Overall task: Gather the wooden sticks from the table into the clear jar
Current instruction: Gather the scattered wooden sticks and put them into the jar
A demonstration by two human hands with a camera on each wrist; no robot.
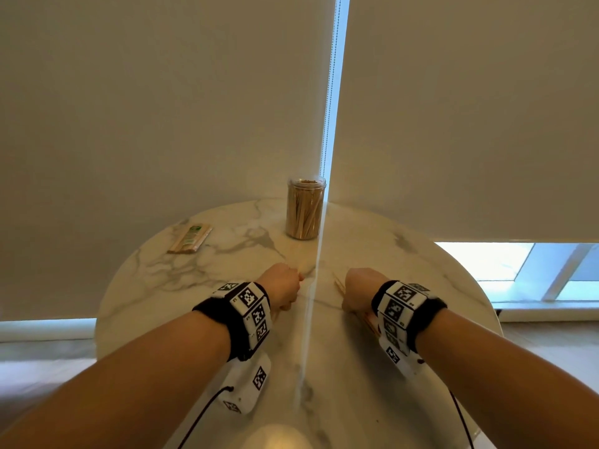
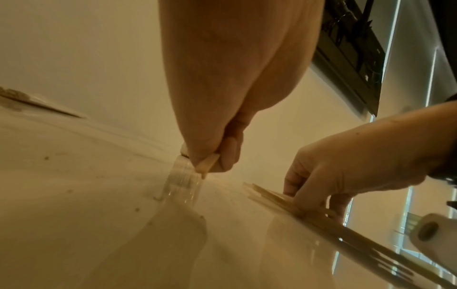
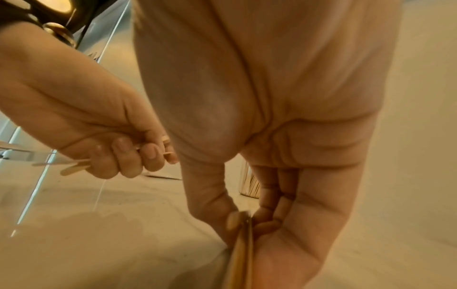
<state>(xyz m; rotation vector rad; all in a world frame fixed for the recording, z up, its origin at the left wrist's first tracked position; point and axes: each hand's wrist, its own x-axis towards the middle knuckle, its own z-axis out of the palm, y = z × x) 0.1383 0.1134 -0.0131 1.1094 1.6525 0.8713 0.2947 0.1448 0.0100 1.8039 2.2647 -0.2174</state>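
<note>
A clear jar (image 1: pixel 305 209) packed with wooden sticks stands at the far middle of the round marble table (image 1: pixel 201 273). My left hand (image 1: pixel 282 286) is curled round a few wooden sticks (image 2: pixel 209 164), their ends poking out both sides of the fist (image 3: pixel 74 169). My right hand (image 1: pixel 359 288) pinches a bundle of wooden sticks (image 2: pixel 284 201) between thumb and fingers (image 3: pixel 243 234), the bundle lying low on the table. The jar shows blurred behind the left hand (image 2: pixel 183 179) and behind the right palm (image 3: pixel 249 181).
A packet of sticks with a green label (image 1: pixel 190 238) lies at the table's far left. Drawn window blinds (image 1: pixel 162 108) hang close behind the table. A white roll (image 2: pixel 435 230) shows at the right of the left wrist view.
</note>
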